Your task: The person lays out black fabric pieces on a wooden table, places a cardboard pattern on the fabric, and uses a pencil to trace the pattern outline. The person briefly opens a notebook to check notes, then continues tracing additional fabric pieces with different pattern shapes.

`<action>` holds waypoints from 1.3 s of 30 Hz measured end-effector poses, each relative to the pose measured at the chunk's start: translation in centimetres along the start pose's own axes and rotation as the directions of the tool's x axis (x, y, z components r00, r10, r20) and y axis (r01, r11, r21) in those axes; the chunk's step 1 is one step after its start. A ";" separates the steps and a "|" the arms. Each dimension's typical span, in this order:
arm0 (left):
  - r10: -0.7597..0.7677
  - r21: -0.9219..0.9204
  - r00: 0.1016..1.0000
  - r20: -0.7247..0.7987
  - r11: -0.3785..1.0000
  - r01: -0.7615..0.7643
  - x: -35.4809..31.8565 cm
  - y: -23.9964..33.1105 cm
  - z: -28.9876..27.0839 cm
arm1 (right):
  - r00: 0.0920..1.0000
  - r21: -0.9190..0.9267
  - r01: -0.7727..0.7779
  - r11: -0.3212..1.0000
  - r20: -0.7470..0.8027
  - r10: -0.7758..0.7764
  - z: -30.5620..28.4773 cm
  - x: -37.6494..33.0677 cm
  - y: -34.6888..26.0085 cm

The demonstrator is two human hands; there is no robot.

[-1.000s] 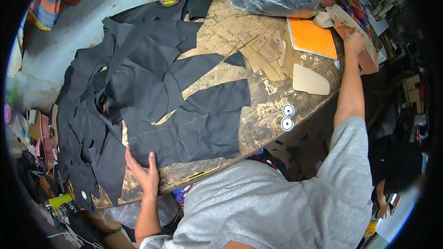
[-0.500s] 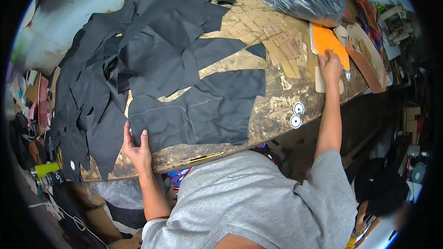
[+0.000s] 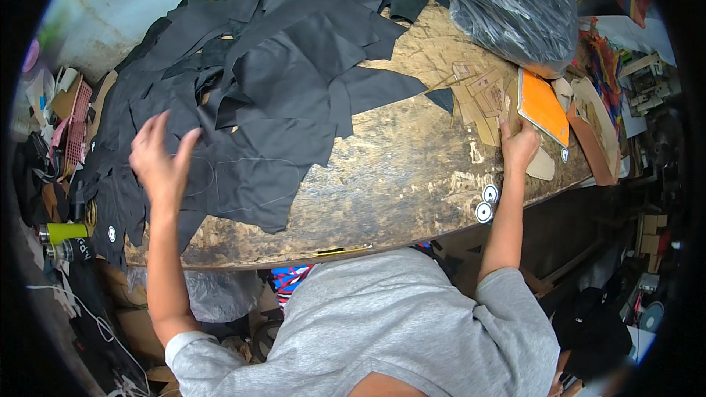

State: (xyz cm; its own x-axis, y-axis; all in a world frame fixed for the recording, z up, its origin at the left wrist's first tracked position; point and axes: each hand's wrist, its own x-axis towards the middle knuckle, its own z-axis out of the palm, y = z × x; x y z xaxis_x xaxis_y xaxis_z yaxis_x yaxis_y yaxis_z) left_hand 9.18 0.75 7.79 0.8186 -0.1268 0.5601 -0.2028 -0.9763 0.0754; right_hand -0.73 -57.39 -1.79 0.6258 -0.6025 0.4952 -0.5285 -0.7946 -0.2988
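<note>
The marked piece (image 3: 257,184), black and outlined in pale lines, lies on the near left part of the bench (image 3: 390,176), its long axis running roughly along the front edge. The left hand (image 3: 158,170) is much the nearer, over its left end, fingers spread and thumb apart, gripping nothing visible; whether it touches is unclear. The right hand (image 3: 521,148) is well apart, fingers curled beside the card patterns (image 3: 482,106), between them and the tan card (image 3: 542,167); I cannot tell whether it grips one. The orange book (image 3: 544,106) lies just beyond it. Scuffed wood spans the gap between marked piece and patterns; black sheets (image 3: 287,59) crowd the far left.
</note>
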 end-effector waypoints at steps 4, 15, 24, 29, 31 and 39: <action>-0.041 -0.018 0.985 0.169 0.999 0.044 3.0 7.2 5.6 | 0.998 -0.046 0.049 0.998 -0.043 -0.051 0.8 -0.6 0.5; -0.061 -0.876 0.961 -0.271 0.429 -0.220 8.1 15.2 1.4 | 0.982 0.008 0.139 0.990 -0.130 -0.137 2.0 -0.7 1.4; 0.196 -0.607 0.609 0.768 -0.079 0.791 -0.8 10.5 3.8 | 0.975 -0.041 0.178 0.983 -0.129 -0.182 2.1 -0.7 1.6; 0.247 -0.438 0.513 0.822 -0.300 0.847 -3.9 7.5 6.6 | 0.977 -0.061 0.175 0.983 -0.117 -0.181 2.1 -0.6 1.5; 0.260 -0.423 0.500 0.826 -0.299 0.855 -4.0 7.3 6.8 | 0.976 -0.057 0.167 0.984 -0.134 -0.173 2.0 -0.7 1.4; 0.154 -0.756 0.752 0.641 -0.045 0.653 -5.4 8.8 7.2 | 0.971 -0.038 0.223 0.974 -0.084 -0.225 0.8 -0.2 0.3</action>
State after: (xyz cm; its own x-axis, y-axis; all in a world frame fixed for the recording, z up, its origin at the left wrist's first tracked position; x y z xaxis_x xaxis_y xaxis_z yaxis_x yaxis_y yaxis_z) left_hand 6.79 -8.40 -0.49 0.9289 -0.3578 -0.0958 0.1377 0.0936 0.9860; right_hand -0.60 -57.55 -2.64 0.6782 -0.3996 0.6168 -0.3971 -0.9054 -0.1500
